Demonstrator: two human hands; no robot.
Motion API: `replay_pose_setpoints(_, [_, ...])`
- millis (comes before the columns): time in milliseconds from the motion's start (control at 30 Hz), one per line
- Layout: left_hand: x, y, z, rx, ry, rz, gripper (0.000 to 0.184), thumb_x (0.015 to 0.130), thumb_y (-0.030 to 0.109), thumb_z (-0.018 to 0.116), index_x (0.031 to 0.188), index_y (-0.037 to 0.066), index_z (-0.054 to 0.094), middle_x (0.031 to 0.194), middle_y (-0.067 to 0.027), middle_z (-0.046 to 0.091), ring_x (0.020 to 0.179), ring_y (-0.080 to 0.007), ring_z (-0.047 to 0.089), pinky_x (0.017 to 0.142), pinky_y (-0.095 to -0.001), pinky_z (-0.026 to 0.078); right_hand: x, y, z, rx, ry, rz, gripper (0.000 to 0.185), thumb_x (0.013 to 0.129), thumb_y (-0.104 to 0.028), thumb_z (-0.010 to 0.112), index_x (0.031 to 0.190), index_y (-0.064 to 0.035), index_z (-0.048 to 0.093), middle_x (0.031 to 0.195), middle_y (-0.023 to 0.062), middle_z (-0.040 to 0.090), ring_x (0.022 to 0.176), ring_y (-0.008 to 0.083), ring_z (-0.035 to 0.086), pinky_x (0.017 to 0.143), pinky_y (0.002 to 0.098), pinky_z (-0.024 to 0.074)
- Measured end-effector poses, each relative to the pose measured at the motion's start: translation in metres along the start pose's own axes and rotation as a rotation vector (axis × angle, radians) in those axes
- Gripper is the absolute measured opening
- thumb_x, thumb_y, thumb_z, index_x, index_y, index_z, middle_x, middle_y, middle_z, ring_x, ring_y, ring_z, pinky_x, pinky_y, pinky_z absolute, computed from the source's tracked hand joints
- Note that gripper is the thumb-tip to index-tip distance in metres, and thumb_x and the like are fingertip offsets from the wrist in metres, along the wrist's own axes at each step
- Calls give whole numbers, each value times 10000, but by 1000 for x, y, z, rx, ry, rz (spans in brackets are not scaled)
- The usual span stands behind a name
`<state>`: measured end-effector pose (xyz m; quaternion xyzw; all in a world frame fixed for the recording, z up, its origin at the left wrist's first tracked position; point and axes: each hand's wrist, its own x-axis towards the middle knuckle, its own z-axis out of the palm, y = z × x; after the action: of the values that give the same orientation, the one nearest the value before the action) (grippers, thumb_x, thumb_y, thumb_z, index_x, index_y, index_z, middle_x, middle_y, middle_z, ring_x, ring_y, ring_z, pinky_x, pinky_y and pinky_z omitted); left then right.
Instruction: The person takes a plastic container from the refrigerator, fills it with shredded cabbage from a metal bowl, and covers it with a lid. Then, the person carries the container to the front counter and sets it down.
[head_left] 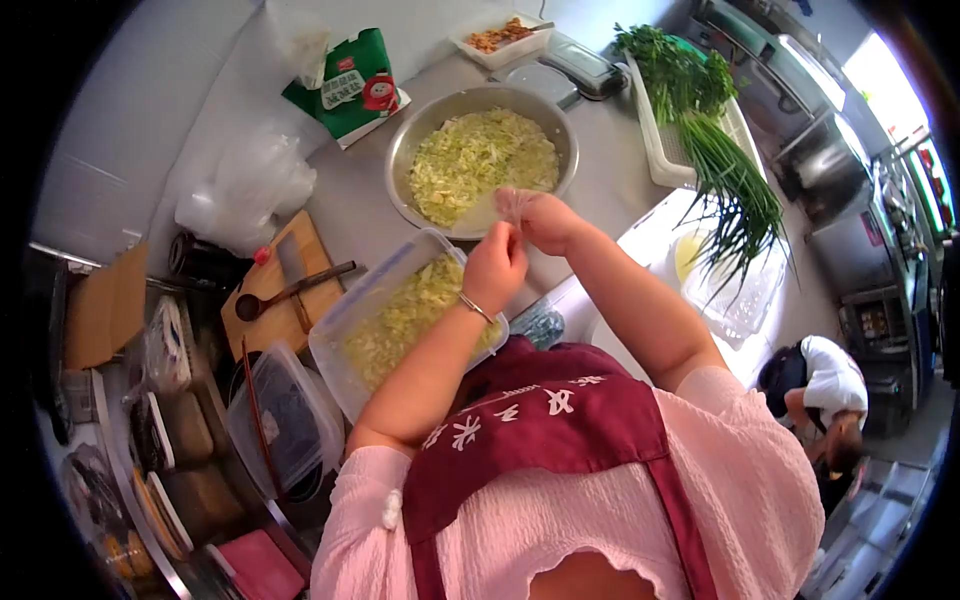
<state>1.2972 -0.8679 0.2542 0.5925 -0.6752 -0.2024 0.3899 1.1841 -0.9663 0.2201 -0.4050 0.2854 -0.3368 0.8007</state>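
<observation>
A wide steel bowl point(395, 190) of chopped pale-green vegetable point(485, 155), which looks like cabbage, stands on the counter. At its near rim, my right hand point(545, 220) is closed on a thin clear plastic film point(482, 213). The film looks like a disposable glove or small bag; I cannot tell which. My left hand point(497, 265), with a bracelet at the wrist, is closed right beside it and seems to pinch the same film, though its fingertips are partly hidden. Under my left forearm sits a clear plastic tub point(330, 335) with more of the chopped vegetable.
Left are a cutting board point(300, 245) with a knife point(290, 262) and wooden ladle point(290, 290), and plastic bags point(255, 190). Behind are a green packet point(355, 90), a food tray point(500, 45) and scale point(580, 65). Greens point(720, 150) fill a right-hand basket point(660, 150). A person point(825, 385) bends at right.
</observation>
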Motion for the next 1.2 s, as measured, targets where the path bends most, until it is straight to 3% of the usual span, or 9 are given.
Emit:
replay_pose_setpoints(167, [7,3,5,-74,84,20,123,835,79,540,929,28,481,771,-155,584,695,-314,584,619,-392,461,1,-8,10,262,-51,-131,206,796,5,485,987,14,562,999,77,568,930,147,526,758,283,422])
replay_pose_setpoints(233, [16,2,5,-87,147,58,113,835,64,535,926,27,481,778,-153,583,688,-315,580,616,-392,461,-28,-51,43,-773,129,57,169,788,-61,527,946,-27,576,931,103,612,878,177,562,752,312,436])
replay_pose_setpoints(367, [27,2,8,-26,285,159,97,835,46,532,918,30,485,800,-160,562,695,-329,565,618,-391,458,35,5,-18,-1211,-167,-267,128,761,-144,579,869,-93,624,864,106,641,807,250,597,704,370,456])
replay_pose_setpoints(533, [32,2,11,28,235,129,131,811,12,524,923,38,462,836,-170,531,783,-370,537,656,-433,440,63,-1,-34,-1599,-231,-210,262,708,-274,615,878,-77,648,851,198,634,786,351,603,669,412,471])
replay_pose_setpoints(733, [39,-1,12,26,238,-9,180,810,63,562,955,25,462,804,-155,549,710,-338,555,630,-407,453,52,-4,-3,-900,195,-85,477,848,-493,494,965,-58,650,821,195,628,720,284,599,651,375,470])
replay_pose_setpoints(800, [35,1,11,52,192,-67,169,816,110,563,942,33,481,799,-160,564,708,-349,562,626,-422,453,50,-14,4,-135,167,362,619,882,-578,405,983,10,568,715,69,573,657,223,524,656,361,459])
replay_pose_setpoints(967, [33,-9,14,171,31,-183,184,840,240,530,888,63,541,775,-183,602,709,-384,580,621,-476,452,40,-24,22,49,278,326,627,896,-560,382,911,39,565,773,99,552,755,182,513,670,275,445])
replay_pose_setpoints(1167, [32,4,2,324,-76,-166,197,850,245,490,856,61,561,778,-194,609,717,-397,581,627,-496,455,59,-2,1,493,261,158,464,905,-457,474,902,4,532,761,71,498,664,201,479,666,372,450])
replay_pose_setpoints(1200, [32,8,0,328,-96,-157,189,848,235,491,842,57,554,774,-191,607,709,-400,578,621,-499,451,62,-1,-1,528,245,98,445,908,-419,490,996,16,511,897,102,512,752,211,499,729,364,450])
